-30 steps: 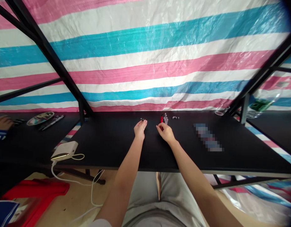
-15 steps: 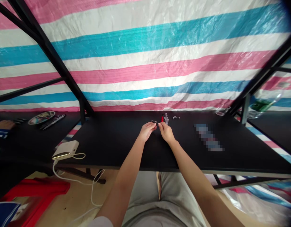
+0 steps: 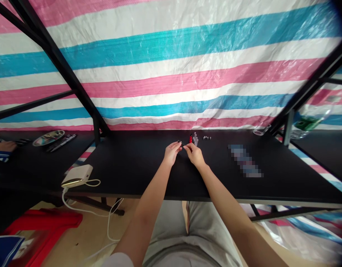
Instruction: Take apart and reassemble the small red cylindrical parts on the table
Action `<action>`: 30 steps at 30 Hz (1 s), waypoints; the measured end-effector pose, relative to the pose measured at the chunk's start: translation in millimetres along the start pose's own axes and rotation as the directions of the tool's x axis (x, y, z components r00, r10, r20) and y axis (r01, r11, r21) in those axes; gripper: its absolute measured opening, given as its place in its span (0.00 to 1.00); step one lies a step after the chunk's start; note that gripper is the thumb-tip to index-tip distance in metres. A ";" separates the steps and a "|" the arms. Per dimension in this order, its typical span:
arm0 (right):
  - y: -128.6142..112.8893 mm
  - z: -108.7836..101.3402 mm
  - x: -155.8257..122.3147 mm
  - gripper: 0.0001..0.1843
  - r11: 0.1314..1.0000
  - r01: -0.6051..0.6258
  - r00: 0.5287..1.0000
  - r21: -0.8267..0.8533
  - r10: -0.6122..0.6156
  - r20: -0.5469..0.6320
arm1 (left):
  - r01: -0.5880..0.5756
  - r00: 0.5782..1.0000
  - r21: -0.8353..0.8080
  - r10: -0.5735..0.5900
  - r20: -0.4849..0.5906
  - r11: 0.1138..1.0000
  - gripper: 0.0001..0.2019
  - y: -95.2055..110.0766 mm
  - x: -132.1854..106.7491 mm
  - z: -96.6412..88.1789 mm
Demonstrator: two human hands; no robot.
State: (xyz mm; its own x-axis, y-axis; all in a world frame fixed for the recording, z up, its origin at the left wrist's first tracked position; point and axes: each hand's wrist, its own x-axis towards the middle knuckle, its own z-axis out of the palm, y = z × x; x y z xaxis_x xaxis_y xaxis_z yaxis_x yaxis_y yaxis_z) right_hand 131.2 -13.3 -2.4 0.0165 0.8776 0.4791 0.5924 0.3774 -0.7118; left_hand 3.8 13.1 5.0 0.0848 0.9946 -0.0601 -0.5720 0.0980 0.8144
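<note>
Both my hands meet over the middle of a black table [image 3: 132, 167]. My left hand [image 3: 171, 152] pinches a tiny dark piece [image 3: 179, 141] at its fingertips. My right hand [image 3: 194, 154] is closed in a pinch right beside it, fingertips almost touching the left ones; what it holds is too small to name. Just beyond the hands lie a small red part [image 3: 190, 138], some clear tube-like parts [image 3: 196, 140] and a few small dark beads [image 3: 206, 138].
A white power bank [image 3: 76, 175] with a cable sits at the table's left front. On the neighbouring table to the left are a metal dish [image 3: 48, 137], pens [image 3: 62, 142] and another person's hand [image 3: 4, 146]. Black frame posts [image 3: 95, 133] rise before a striped tarp.
My left hand picked the small dark piece off the table and brought it rightward to my right hand; both hands now hold their pinches close together, slightly raised.
</note>
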 end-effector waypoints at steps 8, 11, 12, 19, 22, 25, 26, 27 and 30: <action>0.0 -1.0 0.4 0.11 0.998 0.002 1.000 -0.067 -0.002 -0.008 | -0.058 0.991 -0.012 0.056 -0.125 0.998 0.15 2.5 -0.5 2.4; 0.9 -2.6 1.0 0.08 0.993 -0.010 1.000 -0.122 0.013 0.021 | -0.066 0.989 0.027 0.069 -0.131 0.997 0.15 2.9 0.0 0.6; 1.1 -3.3 1.4 0.08 0.990 -0.017 0.999 -0.138 0.022 0.036 | -0.065 0.990 0.053 0.071 -0.120 0.996 0.15 2.9 -0.3 0.4; 5.5 -13.0 4.0 0.03 0.943 -0.174 0.968 -0.283 0.217 0.128 | -0.119 0.978 0.295 0.163 -0.128 0.948 0.15 2.9 -4.9 5.6; 13.3 -20.9 3.5 0.03 0.896 -0.292 0.937 -0.333 0.338 0.089 | -0.158 0.969 0.335 0.212 -0.130 0.929 0.15 1.5 -5.0 5.5; 21.7 -27.8 3.1 0.03 0.880 -0.357 0.925 -0.313 0.381 0.016 | -0.223 0.957 0.456 0.282 -0.065 0.862 0.13 -5.1 -5.9 5.1; 23.8 -29.2 3.1 0.04 0.881 -0.368 0.923 -0.298 0.384 -0.006 | -0.242 0.954 0.509 0.298 -0.029 0.826 0.12 -8.4 -6.6 5.6; 25.6 -30.2 3.1 0.05 0.882 -0.374 0.923 -0.287 0.384 -0.023 | -0.257 0.952 0.560 0.306 0.008 0.787 0.10 -12.1 -7.4 6.5; 28.4 -30.9 3.4 0.05 0.880 -0.382 0.922 -0.284 0.385 -0.047 | -0.282 0.949 0.676 0.301 0.092 0.681 0.06 -22.5 -8.6 11.8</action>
State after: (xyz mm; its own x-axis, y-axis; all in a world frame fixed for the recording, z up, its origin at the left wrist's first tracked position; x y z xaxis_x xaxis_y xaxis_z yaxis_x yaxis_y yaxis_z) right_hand 173.0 -8.7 -5.2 0.2812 0.9402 0.1920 0.7435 -0.0870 -0.6631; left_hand 25.6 2.0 -6.0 -0.0165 0.9702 0.2416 0.1376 -0.2371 0.9617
